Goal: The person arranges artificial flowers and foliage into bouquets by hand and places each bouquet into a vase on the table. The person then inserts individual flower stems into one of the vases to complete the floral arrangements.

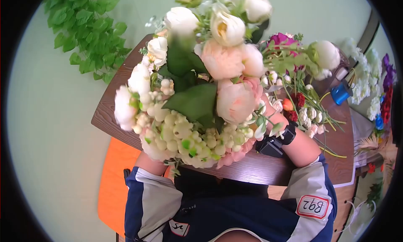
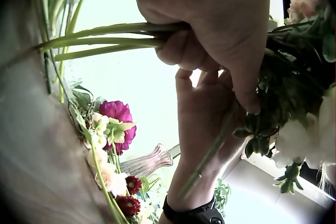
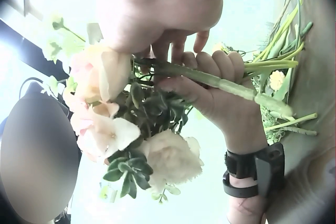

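A large bouquet of white and pink flowers [image 1: 235, 101] hides both hands in the head view. In the left wrist view, my left hand [image 2: 210, 29] grips a bundle of green stems [image 2: 105, 40] below the flower heads, fingers curled round them. My right hand [image 2: 202, 119] is close beneath it, by a thicker stem [image 2: 210, 155]. The right wrist view shows my right hand [image 3: 163, 11] with bent fingers at the upper end of that thick stem [image 3: 226, 87], which slants across my left hand [image 3: 226, 98]. Dark green leaves partly cover the fingertips.
Loose flowers and stems [image 1: 310, 112] lie on the right of the wooden table [image 1: 268, 170], near a blue spool-like object [image 1: 341, 92]. A ribbed glass vase [image 2: 149, 161] shows in the left wrist view. An orange chair [image 1: 115, 179] stands at left; more flowers [image 1: 373, 99] are at far right.
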Available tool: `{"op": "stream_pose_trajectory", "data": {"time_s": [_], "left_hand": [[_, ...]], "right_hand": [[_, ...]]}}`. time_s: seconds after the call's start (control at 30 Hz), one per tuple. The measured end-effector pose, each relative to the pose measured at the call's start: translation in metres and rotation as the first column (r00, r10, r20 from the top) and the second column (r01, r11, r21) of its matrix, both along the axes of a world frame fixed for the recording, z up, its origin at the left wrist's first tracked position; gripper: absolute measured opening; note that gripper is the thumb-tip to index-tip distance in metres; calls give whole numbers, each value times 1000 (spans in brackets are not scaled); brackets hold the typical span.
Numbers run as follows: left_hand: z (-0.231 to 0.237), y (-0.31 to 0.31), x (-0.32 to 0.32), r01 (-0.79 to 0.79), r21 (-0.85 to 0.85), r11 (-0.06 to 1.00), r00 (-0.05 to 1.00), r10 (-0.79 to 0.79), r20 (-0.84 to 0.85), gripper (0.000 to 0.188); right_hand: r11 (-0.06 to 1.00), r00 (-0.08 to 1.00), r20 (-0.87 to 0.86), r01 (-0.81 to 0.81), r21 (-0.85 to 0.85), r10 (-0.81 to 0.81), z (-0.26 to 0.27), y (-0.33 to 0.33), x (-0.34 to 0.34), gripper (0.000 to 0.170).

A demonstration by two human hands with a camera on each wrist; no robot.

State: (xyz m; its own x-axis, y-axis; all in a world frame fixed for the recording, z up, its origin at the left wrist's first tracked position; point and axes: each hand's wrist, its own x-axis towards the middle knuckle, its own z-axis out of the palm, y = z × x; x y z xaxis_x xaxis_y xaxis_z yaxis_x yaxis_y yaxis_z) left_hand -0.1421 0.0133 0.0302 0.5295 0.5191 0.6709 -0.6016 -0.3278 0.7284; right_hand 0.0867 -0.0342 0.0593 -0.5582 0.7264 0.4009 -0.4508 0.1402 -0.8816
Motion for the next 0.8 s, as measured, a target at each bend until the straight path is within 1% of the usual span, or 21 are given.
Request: {"op": "stream_pose_trajectory", "data": {"time_s": [0.03,0.1,0.2,0.23,0.27,0.3,0.33,0.37,0.47,0.57,0.63,0.73,0.77,0.8], "left_hand": [[0,0,-1,-4,3,1000,1000,4,-4,16],[-1,-1,-2,-12,9,1000,1000,12,-11,16],[-1,-2,-2,-23,19,1000,999,23,-23,15],[-2,-2,-3,-26,22,999,999,27,-26,15],[-2,-3,-3,-29,26,999,999,30,-30,15],[-2,-3,-3,-33,30,999,999,34,-34,15],[-2,-3,-3,-35,34,999,999,36,-38,15],[-2,-3,-4,-37,39,999,998,39,-43,15],[-2,-4,-6,-50,50,997,997,53,-52,15],[-4,-6,-7,-64,59,996,996,67,-59,14],[-5,-7,-8,-71,67,995,995,76,-63,14],[-6,-9,-9,-83,79,993,993,89,-72,14],[-6,-9,-10,-86,84,993,993,93,-76,14],[-5,-10,-10,-89,89,992,992,96,-80,14]], "right_hand": [[1000,1000,17,22,7,-22,-1,2,-9,28],[998,997,50,66,21,-67,-6,-4,3,30],[993,990,82,110,36,-112,-5,-2,-4,31],[970,983,65,160,185,-174,-5,-2,-4,44],[921,972,40,207,329,-233,-5,-1,-2,60],[820,935,167,176,544,-312,-4,5,6,58],[751,889,297,76,656,-350,6,0,15,51],[750,888,296,78,656,-351,6,-1,20,51],[900,958,186,126,417,-220,4,-5,38,46],[984,992,38,113,141,-119,0,-12,56,42],[996,994,-75,73,-46,-76,-2,-15,67,39],[951,966,-254,-31,-309,-51,-3,-18,73,36],[983,974,135,177,53,-183,2,-5,71,31],[866,803,425,211,453,-418,7,7,67,28]]}}
